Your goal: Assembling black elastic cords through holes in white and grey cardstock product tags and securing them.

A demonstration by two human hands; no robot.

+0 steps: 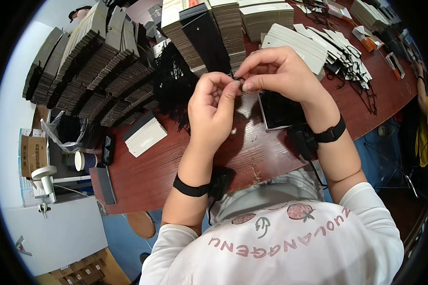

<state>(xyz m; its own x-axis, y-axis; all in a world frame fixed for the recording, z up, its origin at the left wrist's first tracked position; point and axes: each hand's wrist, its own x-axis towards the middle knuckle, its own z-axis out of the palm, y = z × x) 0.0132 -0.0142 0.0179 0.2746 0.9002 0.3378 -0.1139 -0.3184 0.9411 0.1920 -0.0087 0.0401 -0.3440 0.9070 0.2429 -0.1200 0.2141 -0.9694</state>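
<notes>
My left hand (211, 104) and my right hand (283, 71) meet above the table, thumbs and forefingers pinched together. Between their fingertips runs a thin black cord (240, 79), partly covered by the fingers. Just beyond, a long black card (205, 40) with a small pale dot leans against tall stacks of cards; its near end comes close to my fingertips, and whether the cord joins it I cannot tell. A tangled bundle of black cords (173, 78) hangs left of my left hand. Below my right hand sits an open box (273, 127) with black contents.
Banded card stacks (88, 61) rise at the left. White cards (295, 45) and strung tags (352, 59) spread at the right. A small pile of pale cards (146, 137) lies on the red-brown table (147, 183). Another person's arm (421, 83) shows at the far right.
</notes>
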